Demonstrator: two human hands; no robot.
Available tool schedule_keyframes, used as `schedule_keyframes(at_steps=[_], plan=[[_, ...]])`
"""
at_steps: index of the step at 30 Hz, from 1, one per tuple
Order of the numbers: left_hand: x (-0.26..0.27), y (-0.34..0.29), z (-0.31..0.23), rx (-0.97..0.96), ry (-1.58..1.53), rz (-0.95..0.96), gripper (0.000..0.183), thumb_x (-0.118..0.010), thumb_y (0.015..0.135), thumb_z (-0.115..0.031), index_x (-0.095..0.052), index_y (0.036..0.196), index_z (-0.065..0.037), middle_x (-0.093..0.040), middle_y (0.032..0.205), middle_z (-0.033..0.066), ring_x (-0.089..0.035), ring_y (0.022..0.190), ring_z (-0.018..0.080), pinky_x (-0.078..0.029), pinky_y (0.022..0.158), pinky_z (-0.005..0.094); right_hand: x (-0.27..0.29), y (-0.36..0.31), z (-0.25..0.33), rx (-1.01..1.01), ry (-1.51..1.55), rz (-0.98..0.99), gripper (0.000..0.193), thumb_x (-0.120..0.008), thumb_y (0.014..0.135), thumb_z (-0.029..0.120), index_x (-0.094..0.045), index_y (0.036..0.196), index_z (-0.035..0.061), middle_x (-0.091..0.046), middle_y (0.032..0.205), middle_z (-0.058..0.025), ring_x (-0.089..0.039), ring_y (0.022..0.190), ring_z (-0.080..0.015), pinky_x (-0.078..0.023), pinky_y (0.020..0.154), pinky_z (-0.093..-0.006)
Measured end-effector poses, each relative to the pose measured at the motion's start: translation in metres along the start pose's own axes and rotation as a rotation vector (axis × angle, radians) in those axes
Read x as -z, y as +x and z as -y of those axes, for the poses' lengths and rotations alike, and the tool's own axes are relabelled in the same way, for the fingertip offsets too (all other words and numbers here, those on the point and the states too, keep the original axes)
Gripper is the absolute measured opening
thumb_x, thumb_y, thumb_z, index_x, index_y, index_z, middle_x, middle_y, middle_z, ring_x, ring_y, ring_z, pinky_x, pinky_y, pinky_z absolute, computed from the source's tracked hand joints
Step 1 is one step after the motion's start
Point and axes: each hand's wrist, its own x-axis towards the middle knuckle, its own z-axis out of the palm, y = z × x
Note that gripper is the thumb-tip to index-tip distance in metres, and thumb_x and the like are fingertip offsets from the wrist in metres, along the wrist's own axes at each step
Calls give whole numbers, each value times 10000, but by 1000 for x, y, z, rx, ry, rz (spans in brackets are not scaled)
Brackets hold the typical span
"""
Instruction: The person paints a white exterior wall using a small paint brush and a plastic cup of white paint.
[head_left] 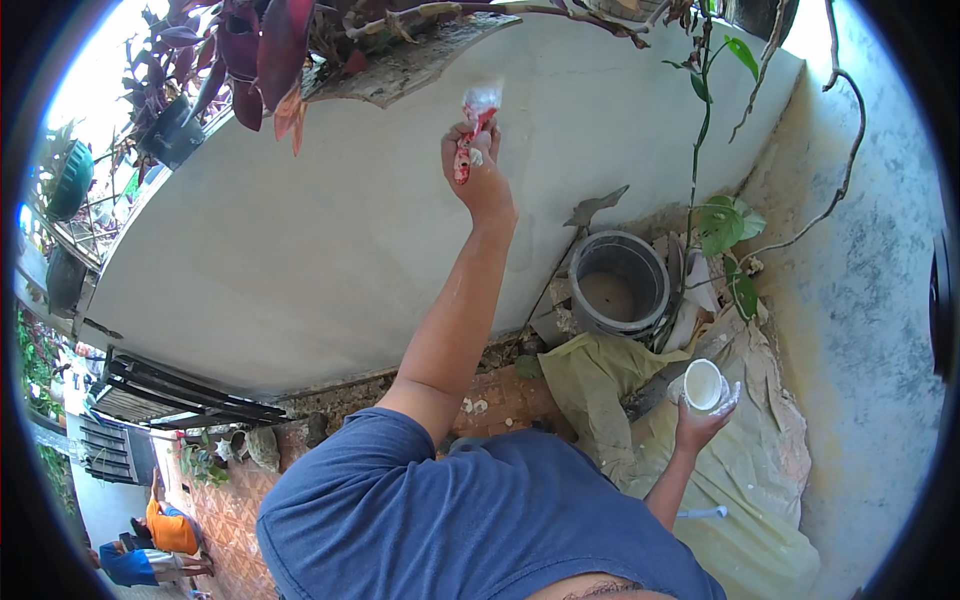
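My left hand, at the end of an outstretched arm, grips a paintbrush by its red handle. The pale bristles point up toward the white wall; whether they touch it I cannot tell. White smears show on the hand. Lower on the right, my right hand is wrapped round a white cup with white-smeared sides. The cup is tipped so that its mouth faces me, and its inside looks white.
A dark bucket stands in the wall's corner beside a yellowish cloth and a hanging vine. Purple-leaved plants overhang the wall's top. A black slatted bench is at left. Two people are farther off, lower left.
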Motion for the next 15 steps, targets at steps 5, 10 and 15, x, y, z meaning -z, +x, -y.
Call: schedule_keyframes(at_steps=[5, 10, 15], plan=[[85, -27, 84, 119, 135, -136, 93, -473, 874, 44, -484, 925, -34, -581, 1026, 119, -601, 1003, 228, -501, 876, 307, -1, -2, 12, 44, -50, -46, 1018, -804, 543, 38, -260, 1402, 57, -451, 1286, -182, -462, 1188, -344, -345, 1028, -429], [146, -59, 130, 313, 233, -328, 49, -500, 890, -2, -497, 917, -43, -586, 966, 113, -604, 928, 206, -515, 778, 275, -2, -6, 2, 19, 82, 34, 1046, -825, 524, 67, -258, 1404, 54, -438, 1312, -160, -416, 1221, -335, -307, 1043, -439], [47, -1, 58, 177, 119, -169, 40, -505, 896, -37, -497, 857, -48, -569, 890, 73, -595, 901, 190, -504, 810, 300, 0, -8, 3, -36, 60, 13, 1047, -828, 523, 68, -261, 1403, 54, -453, 1297, -158, -419, 1216, -333, -306, 1046, -438]])
